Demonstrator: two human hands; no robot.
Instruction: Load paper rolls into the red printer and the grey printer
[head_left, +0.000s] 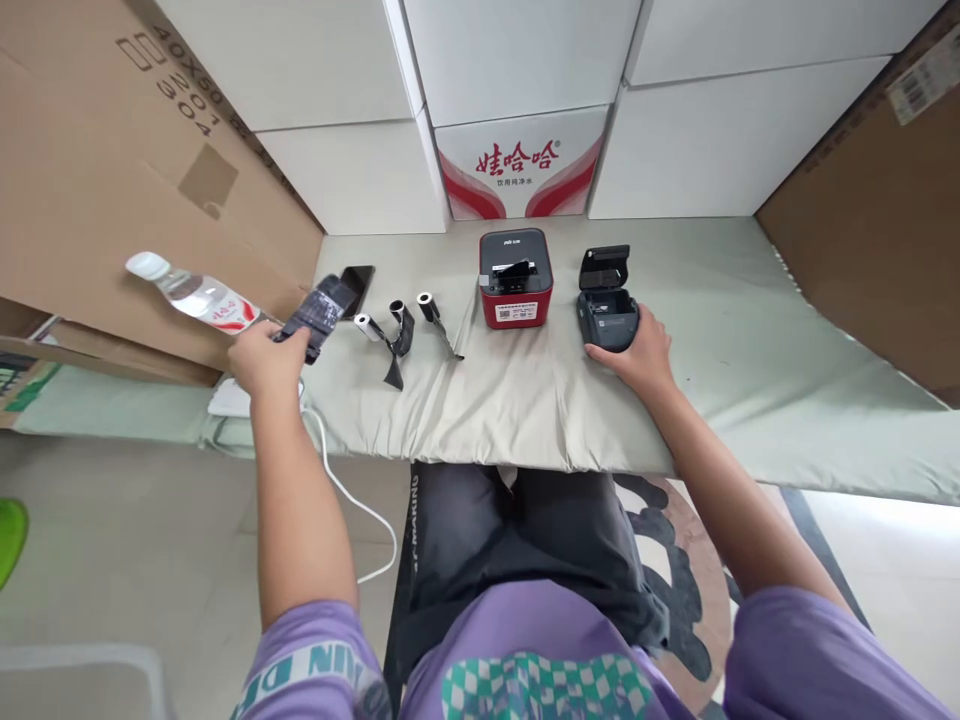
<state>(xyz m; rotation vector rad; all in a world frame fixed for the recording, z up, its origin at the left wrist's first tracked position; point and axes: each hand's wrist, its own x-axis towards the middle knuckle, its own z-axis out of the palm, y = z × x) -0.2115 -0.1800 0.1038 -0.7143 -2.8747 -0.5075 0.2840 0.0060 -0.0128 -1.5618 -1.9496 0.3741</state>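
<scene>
My left hand (271,352) is closed on a dark flat object (322,315) with a glossy, mottled face; its exact kind I cannot make out. My right hand (637,350) grips the near right side of a small black portable printer (611,325), thumb along its front. The printer's lid (604,267) stands raised, showing the compartment inside. Between my hands lie small rolls with black strips, one pair (386,330) joined by its strips and a single roll (435,320) beside it. A red and black label printer (517,280) sits in the middle.
A water bottle (202,300) lies slanted at the left, near a cardboard box (112,130). A dark phone (361,288) rests behind my left hand. A white cable (352,490) hangs over the front edge. White cartons (517,60) stand along the back, and another cardboard box (885,210) at right.
</scene>
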